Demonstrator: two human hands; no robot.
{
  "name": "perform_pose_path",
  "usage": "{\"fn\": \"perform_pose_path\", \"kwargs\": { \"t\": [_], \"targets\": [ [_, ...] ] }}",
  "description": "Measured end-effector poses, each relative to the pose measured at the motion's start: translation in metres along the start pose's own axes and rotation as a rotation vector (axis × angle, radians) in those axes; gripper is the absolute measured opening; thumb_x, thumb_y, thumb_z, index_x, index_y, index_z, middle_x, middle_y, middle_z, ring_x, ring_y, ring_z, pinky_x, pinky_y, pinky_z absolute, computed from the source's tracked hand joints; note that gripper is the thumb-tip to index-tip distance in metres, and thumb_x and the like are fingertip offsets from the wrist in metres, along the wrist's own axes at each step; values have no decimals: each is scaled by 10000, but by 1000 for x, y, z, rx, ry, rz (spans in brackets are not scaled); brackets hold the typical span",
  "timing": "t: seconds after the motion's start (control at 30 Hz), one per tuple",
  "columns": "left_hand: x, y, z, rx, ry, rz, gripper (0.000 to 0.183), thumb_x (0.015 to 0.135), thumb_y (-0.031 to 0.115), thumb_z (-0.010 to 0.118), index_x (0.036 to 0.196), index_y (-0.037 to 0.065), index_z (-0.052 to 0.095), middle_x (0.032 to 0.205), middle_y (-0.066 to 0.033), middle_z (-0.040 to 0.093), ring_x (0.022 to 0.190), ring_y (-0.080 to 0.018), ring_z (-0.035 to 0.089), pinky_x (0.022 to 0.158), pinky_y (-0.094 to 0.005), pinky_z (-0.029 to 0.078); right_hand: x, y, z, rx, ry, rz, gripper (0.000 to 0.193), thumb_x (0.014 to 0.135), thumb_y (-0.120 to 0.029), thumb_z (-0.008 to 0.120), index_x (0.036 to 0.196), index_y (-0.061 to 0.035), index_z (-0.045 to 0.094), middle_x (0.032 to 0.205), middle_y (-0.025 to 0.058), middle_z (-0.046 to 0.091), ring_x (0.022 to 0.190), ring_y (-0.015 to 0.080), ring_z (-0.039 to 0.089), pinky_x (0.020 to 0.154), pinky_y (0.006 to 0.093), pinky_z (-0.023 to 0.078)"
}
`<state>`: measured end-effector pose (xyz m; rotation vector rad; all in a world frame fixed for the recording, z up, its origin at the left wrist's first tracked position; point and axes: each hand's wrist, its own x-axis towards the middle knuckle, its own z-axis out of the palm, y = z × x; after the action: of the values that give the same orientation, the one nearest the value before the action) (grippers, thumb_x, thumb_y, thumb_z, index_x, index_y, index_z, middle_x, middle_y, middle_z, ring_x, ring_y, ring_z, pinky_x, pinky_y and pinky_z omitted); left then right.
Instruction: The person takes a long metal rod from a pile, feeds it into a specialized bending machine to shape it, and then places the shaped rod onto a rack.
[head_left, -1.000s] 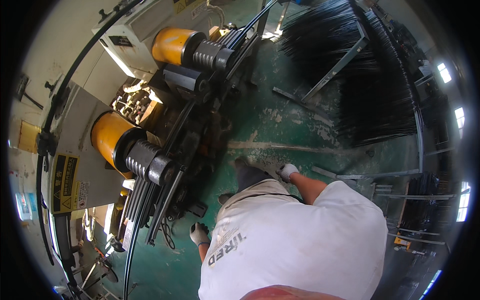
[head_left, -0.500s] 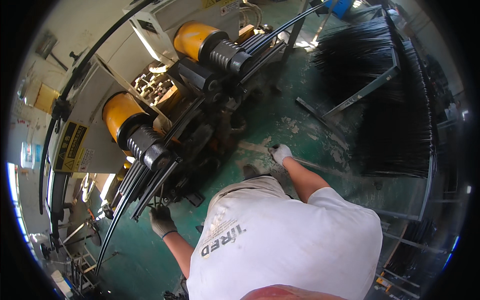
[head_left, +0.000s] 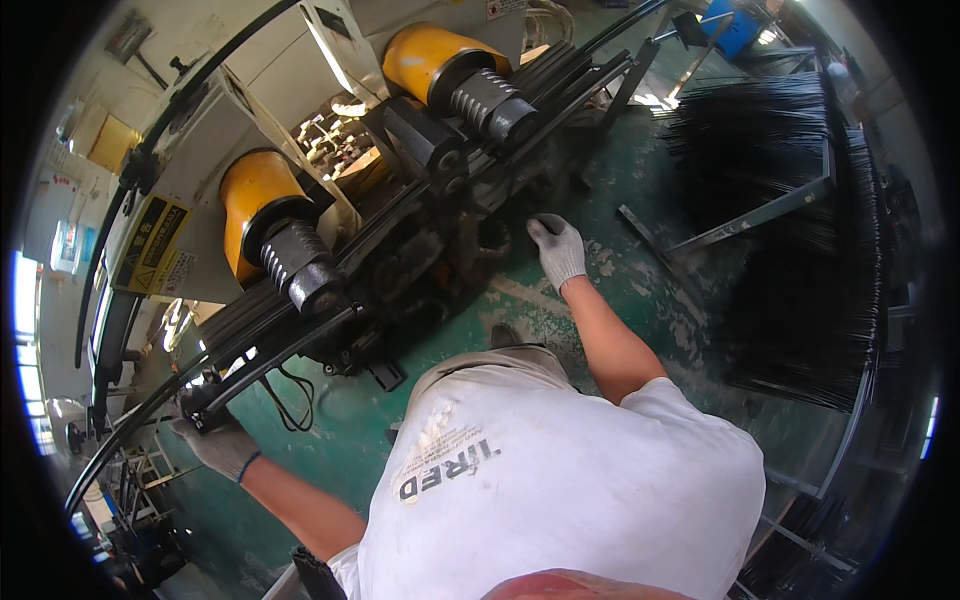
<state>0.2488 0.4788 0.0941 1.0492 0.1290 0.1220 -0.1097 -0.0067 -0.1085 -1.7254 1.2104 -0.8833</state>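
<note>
Left gloved hand (head_left: 222,447) at the lower end of a black rail (head_left: 276,360); right gloved hand (head_left: 560,252) above green floor (head_left: 312,462); either grip's closure cannot be told.

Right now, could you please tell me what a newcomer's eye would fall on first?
Probably the two yellow housings, left and top centre, and the dense mass of thin black strands at the right. The gloved left hand, by the end of a black rail at lower left, and gloved right hand, near centre, might come next.
</note>
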Motion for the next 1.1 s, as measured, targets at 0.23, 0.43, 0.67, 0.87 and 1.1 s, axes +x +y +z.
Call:
{"fn": "perform_pose_path", "kwargs": {
  "t": [0.23,0.43,0.67,0.87,1.1],
  "targets": [
    [-17,100,113,474,-132,261,608,1136,445,595,1517,-28,594,1397,-170,726,1264,-290,699,1089,-447,555,-24,-129,49,466,-328,41,372,1006,-314,774,1158,25,780,1029,104,790,961,166,691,916,327,529],
    [-25,138,141,1527,-444,1118,472,1134,107,499,1596,149,589,1407,-170,734,1255,-301,737,1051,-431,624,-17,-184,106,531,-435,223,504,1050,-439,736,1149,55,748,1058,81,750,977,197,621,954,357,498],
    [-36,132,221,1387,-669,1045,534,1115,10,460,1557,257,628,1389,-120,748,1254,-289,745,1071,-441,641,-6,-179,145,759,-358,371,394,1009,-336,795,1173,17,732,1084,71,722,998,182,616,938,375,487],
    [-57,129,268,1358,-862,1107,380,1121,355,574,1405,166,740,1266,-134,776,1206,-282,752,1035,-425,613,-11,-190,136,595,-409,311,498,1006,-410,794,1178,50,714,1063,101,722,940,216,624,898,404,511],
    [-59,101,291,1255,-767,974,522,1074,525,625,1340,100,770,1279,-155,786,1221,-326,740,1091,-500,558,1,-199,22,167,-264,-335,292,1019,-316,768,1074,-30,792,857,125,774,770,177,752,754,340,590]
  ]
}}
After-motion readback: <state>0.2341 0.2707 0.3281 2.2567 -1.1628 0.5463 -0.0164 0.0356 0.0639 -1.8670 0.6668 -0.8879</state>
